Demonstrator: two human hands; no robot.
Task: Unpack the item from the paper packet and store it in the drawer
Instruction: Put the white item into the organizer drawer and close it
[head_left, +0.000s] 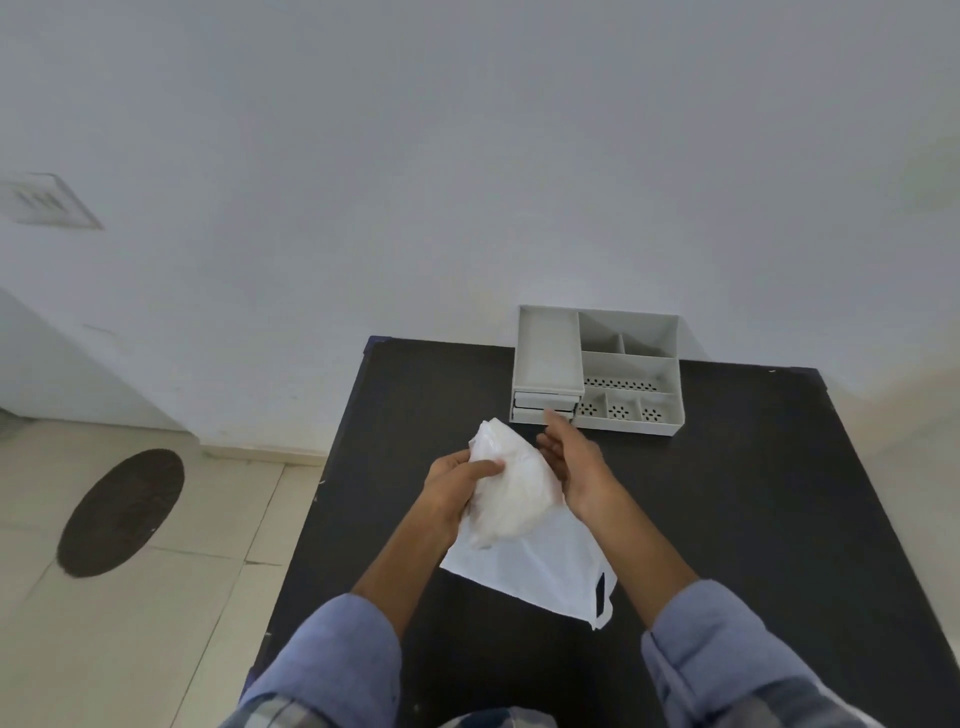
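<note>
White, crinkled plastic wrap covers the item that we grip in our left hand, thumb across its upper edge and fingers curled round its left side, so that hand is clamped on the item. We hold it lifted above the tabletop, tilted with its top end leaning toward the organiser. Our right hand stands just right of the item, palm turned toward it and fingers spread and loose; it is open, and whether its palm touches the wrap we cannot tell. Its fingertips reach up close to the front of the organiser.

Below the item, and partly hidden by it, the paper packet lies flat on the black tabletop, white, with a dark strip near its lower right corner. Our blue sleeves are rolled back from the forearms, nearer to us than the item.

Beyond the item stands the grey organiser, against the white wall. Its top carries open compartments, some with perforated floors, and on its left side two shallow drawers are stacked, both appearing closed.

Left of the item, off the tabletop, we see pale floor tiles and a dark oval mat.
</note>
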